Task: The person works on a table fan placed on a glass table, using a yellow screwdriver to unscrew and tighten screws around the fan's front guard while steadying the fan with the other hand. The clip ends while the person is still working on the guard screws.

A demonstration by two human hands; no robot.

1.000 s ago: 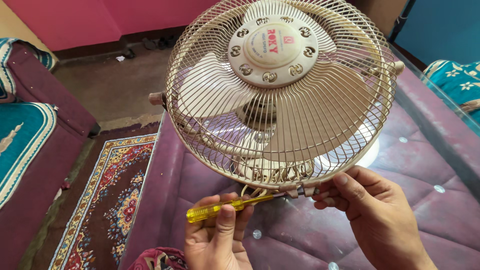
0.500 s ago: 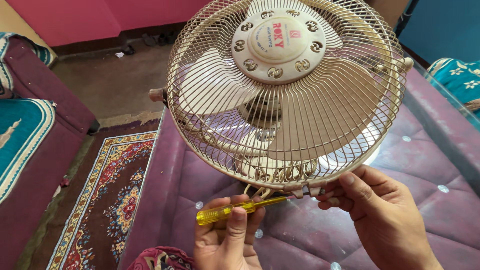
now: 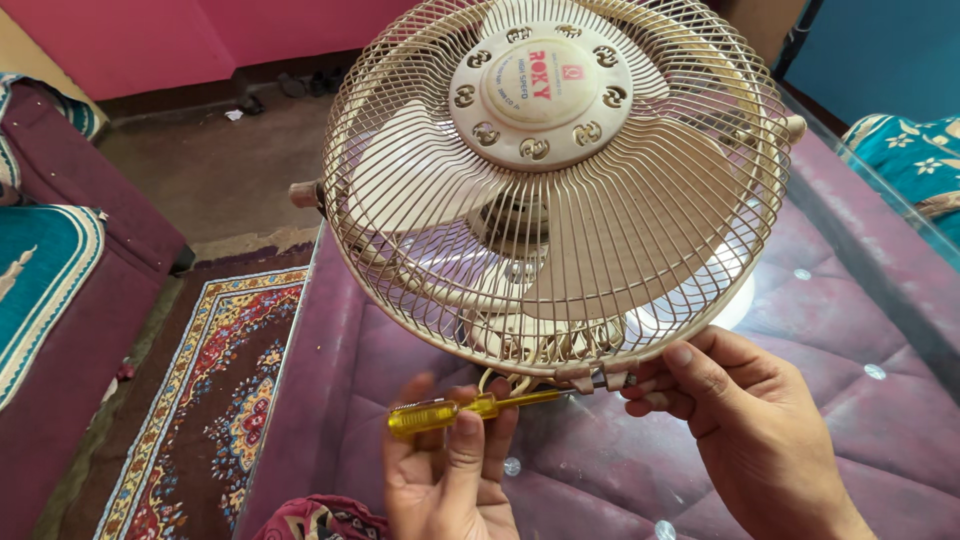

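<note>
Fingers (image 3: 455,445) of left hand (image 3: 450,480) pinched yellow screwdriver (image 3: 470,408), tip at guard clip (image 3: 595,378). Right hand (image 3: 745,420) steadied fan guard (image 3: 560,180) rim, closed on it. Probably mid-unscrewing; needed tip seated square next.

- Fan grille (image 3: 560,200): cream-beige wire.
- Screwdriver (image 3: 440,413): translucent yellow handle.
- Table (image 3: 860,300): purple under glass, perhaps tufted.
- Rug (image 3: 215,400): multicoloured floral, maroon border.

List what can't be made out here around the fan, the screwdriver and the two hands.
- Screwdriver tip, head view: it ends at the clip under the fan guard; whether it sits in a screw is too small to tell.
- Fan base: hidden behind guard and blades.
- Left hand and right hand: wrists cut off by the bottom edge.
- Guard top: cut off by the upper edge.
</note>
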